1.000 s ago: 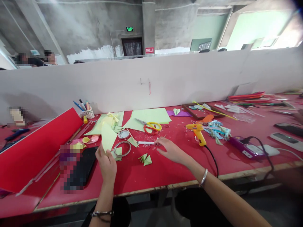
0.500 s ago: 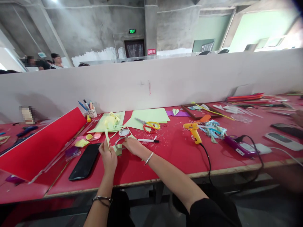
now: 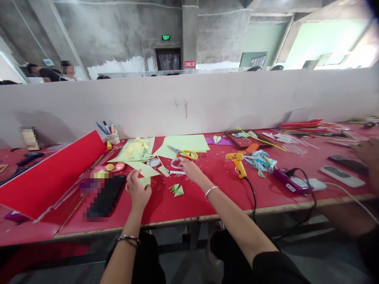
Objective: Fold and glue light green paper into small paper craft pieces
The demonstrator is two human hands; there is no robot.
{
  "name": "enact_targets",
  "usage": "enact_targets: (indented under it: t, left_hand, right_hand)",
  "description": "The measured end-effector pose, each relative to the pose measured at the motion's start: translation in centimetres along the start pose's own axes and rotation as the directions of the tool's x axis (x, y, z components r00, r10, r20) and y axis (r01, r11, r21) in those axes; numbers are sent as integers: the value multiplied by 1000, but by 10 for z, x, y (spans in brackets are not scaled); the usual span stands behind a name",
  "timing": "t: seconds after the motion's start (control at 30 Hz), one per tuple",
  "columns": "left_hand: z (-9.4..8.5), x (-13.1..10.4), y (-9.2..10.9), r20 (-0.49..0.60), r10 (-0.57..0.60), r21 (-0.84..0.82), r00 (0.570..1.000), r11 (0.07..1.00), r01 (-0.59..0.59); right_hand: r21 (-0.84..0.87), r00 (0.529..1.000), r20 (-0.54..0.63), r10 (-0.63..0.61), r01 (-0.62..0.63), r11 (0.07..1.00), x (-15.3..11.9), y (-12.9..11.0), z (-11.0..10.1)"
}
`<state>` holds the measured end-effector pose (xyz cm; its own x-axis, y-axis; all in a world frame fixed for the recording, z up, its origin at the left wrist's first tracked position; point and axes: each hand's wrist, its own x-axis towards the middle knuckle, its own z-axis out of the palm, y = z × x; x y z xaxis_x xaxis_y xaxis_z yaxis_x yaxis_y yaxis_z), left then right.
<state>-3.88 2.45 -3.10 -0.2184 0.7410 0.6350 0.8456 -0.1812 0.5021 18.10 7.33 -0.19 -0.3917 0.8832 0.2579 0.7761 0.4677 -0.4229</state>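
My right hand has its fingers closed on a thin pale ring that looks like a roll of tape, held low over the table. My left hand has thumb and fingers apart with nothing between them, beside a light green paper piece. Just beyond my right hand lie scissors with yellow handles. A white marker is partly covered by that hand. Small folded green paper pieces rest between my hands. Crumpled pale yellow paper lies farther back on green sheets.
On the left are a black phone and a leaning red board. To the right lie a yellow glue gun, blue tassels and a purple power box. A co-worker's hand shows at the right edge.
My right hand has moved right and away from me with the tape roll. My left hand has let go of the green paper strip. The folded green pieces have come into view.
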Motion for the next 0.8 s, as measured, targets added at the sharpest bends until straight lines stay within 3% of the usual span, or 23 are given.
enact_targets:
  t: [0.17, 0.3, 0.4, 0.47, 0.57, 0.63, 0.7, 0.8]
  left_hand:
    - [0, -1, 0, 29, 64, -39, 998, 997, -63]
    - [-2, -2, 7, 25, 83, -102, 996, 992, -80]
    - [-4, -4, 19, 117, 125, -161, 985, 981, -106]
    - [-4, -5, 29, 267, 214, -225, 940, 962, -155]
    - [-1, -9, 45, 499, 358, -329, 789, 921, -210]
    - [3, -11, 52, 584, 394, -361, 710, 909, -207]
    - [4, -13, 53, 630, 396, -370, 668, 909, -190]
    - [3, -14, 48, 659, 365, -363, 657, 920, -147]
  right_hand:
    - [60, 999, -52, -12, 15, 998, -8, -6, 13]
    - [107, 990, 16, -141, 138, 985, -40, -16, 13]
    - [107, 981, 46, -187, 182, 978, -62, -20, 17]
    - [93, 981, 38, -191, 187, 978, -69, -21, 20]
    - [79, 984, 22, -175, 173, 982, -72, -20, 24]
    - [78, 988, 14, -151, 150, 986, -71, -18, 24]
    - [77, 992, 5, -124, 123, 989, -72, -15, 24]
    - [69, 996, -1, -85, 85, 994, -73, -11, 24]
